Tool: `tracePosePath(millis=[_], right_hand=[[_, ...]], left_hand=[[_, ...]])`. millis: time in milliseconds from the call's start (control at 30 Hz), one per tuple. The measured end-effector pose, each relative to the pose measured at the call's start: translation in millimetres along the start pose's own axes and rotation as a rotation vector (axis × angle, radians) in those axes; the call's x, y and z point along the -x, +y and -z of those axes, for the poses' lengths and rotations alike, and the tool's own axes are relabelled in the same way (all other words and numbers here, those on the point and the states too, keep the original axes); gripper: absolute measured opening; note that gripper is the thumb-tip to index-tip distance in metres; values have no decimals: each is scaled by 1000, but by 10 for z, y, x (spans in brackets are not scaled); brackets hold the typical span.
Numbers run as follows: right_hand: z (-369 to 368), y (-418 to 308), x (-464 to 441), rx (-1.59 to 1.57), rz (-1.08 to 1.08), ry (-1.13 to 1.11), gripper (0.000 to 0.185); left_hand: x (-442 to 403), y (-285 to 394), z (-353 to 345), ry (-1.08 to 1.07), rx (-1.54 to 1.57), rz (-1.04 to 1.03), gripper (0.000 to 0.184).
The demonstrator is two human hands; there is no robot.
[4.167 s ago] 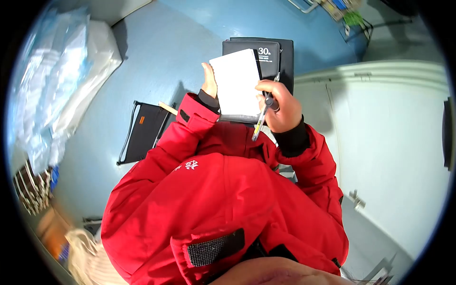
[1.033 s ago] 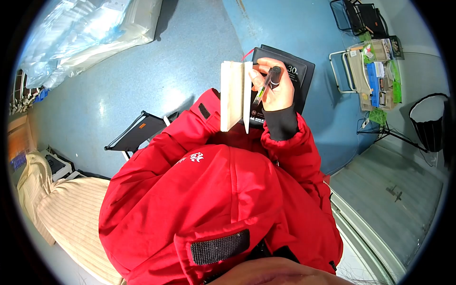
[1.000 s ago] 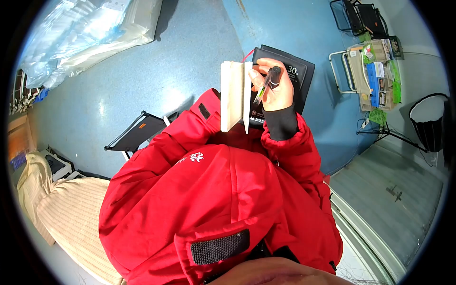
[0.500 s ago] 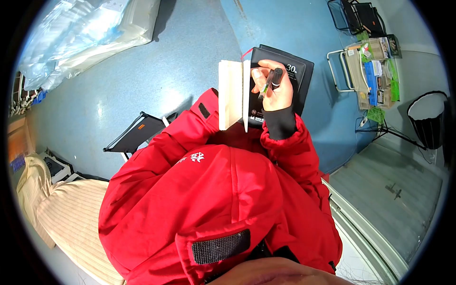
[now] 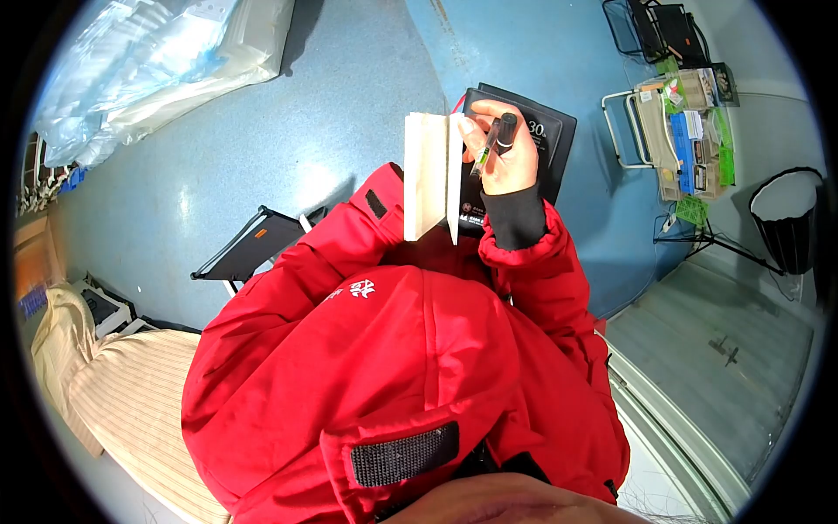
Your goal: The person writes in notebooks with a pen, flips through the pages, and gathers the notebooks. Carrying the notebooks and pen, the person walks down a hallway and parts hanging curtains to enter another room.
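Observation:
A notebook with cream pages (image 5: 425, 179) is held up in front of my chest, its page edges turned toward me. The red left sleeve ends behind it, and the notebook hides my left hand. To its right, my right hand (image 5: 506, 155) has its fingers wrapped round a clear pen with a black end (image 5: 483, 157) and a dark capped piece (image 5: 506, 129). My right fingertips are at the notebook's upper right edge. Under my right hand lies a black folder marked "30" (image 5: 550, 135), on top of another dark flat item.
A black folding stool (image 5: 249, 249) stands on the blue floor at left. Plastic-wrapped material (image 5: 166, 70) fills the upper left. At right are a folding chair (image 5: 646, 131), bins of supplies (image 5: 694, 157) and a black round lamp (image 5: 786, 223). Striped beige fabric (image 5: 140, 384) lies at lower left.
Since the earliest frame the view has turned, and the notebook has gone from lying flat to standing with its pages partly fanned. Over the last half second my right hand has shifted slightly toward the notebook's upper edge.

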State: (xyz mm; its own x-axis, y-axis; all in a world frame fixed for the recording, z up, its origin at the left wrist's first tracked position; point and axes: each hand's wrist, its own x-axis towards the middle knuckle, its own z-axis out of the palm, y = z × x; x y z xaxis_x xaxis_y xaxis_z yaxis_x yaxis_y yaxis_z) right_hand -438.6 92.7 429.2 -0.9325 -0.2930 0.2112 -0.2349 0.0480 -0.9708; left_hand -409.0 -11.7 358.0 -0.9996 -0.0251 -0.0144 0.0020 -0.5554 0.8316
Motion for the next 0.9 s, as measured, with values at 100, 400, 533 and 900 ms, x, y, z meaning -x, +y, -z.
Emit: tracePosePath(millis=[100, 400, 533, 900], right_hand=[[-1, 5, 1, -46, -45, -14, 31], [40, 78, -4, -68, -23, -2, 28], [74, -20, -55, -39, -22, 20, 31], [42, 4, -118, -32, -9, -6, 28]], left_hand=[[27, 107, -56, 38, 51, 104, 11], [29, -4, 64, -79, 419, 168, 18], [-46, -87, 70, -87, 250, 97, 30], [-117, -430, 207, -60, 511, 76, 27]])
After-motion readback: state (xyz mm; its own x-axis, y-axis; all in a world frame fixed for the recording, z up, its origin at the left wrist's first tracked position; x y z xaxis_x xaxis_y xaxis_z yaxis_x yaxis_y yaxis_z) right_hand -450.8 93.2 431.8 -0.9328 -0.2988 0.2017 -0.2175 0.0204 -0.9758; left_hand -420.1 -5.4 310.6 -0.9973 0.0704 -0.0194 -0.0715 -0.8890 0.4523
